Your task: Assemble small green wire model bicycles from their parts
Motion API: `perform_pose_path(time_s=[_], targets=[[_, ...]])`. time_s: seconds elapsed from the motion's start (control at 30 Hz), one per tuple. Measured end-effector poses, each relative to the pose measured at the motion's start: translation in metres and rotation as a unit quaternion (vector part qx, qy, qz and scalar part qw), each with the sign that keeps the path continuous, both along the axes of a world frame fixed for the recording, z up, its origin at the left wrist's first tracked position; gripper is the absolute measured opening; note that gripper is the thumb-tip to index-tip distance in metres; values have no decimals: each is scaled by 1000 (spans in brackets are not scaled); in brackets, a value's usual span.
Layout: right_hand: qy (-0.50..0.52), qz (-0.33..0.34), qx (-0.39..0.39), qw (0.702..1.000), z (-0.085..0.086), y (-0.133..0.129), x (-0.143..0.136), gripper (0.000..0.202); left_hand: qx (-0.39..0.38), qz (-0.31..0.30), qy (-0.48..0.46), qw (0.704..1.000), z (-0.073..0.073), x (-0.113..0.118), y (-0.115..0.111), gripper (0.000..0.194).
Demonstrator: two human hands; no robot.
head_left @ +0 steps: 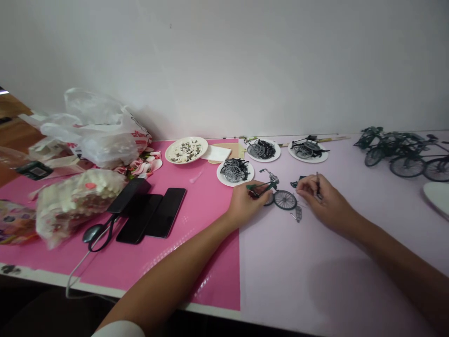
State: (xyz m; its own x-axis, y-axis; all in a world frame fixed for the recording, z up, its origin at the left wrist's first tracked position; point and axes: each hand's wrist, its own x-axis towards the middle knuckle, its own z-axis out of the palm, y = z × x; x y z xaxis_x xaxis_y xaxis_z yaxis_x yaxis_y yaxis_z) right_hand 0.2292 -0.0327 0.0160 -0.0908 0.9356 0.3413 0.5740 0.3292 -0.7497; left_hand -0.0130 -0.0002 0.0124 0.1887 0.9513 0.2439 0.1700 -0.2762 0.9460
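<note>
My left hand (246, 202) is closed around the rear of a small model bicycle (273, 187) with a dark green frame and grey spoked wheels. Its handlebar points away from me, and the hand covers much of the back wheel. To the right, my right hand (321, 199) has its fingers drawn together on a thin dark stick-like tool (318, 185). A small dark green part (294, 184) lies at its fingertips; whether they grip it I cannot tell. Between the hands a little grey rack-like piece (298, 214) rests on the table.
White plates of wheels and dark parts (242, 181) stand behind my hands, beside a bowl of small pieces (168, 153). Several model bicycles (407, 159) cluster at right, near a white plate (437, 196). Phones (166, 213), a cable and plastic bags (94, 135) occupy the left.
</note>
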Motion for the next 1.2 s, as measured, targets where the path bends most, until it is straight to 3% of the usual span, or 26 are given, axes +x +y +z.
perform_pose_path(time_s=[0.1,0.3,0.4,0.47,0.67,0.9,1.2], targets=[[63,6,27,998,-7,-2,-12,35,-26,-8,-25,999,2,4,-5,23],[267,3,-27,963,-1,-5,-27,51,-55,-66,-74,994,3,10,-16,25],[318,17,-64,946,2,-6,-27,58,-49,-65,-100,992,3,10,-18,58],[343,22,-80,936,1,-6,-26,58,-69,-67,-115,989,3,10,-18,66],[362,21,-103,926,-5,-6,-27,58,-82,-64,-124,987,5,9,-17,65],[358,23,-97,929,-1,-7,-29,58,2,-7,-58,998,-4,8,-13,63],[357,29,-124,925,-6,-7,-29,56,-1,-19,-1,1000,-8,6,-11,63]])
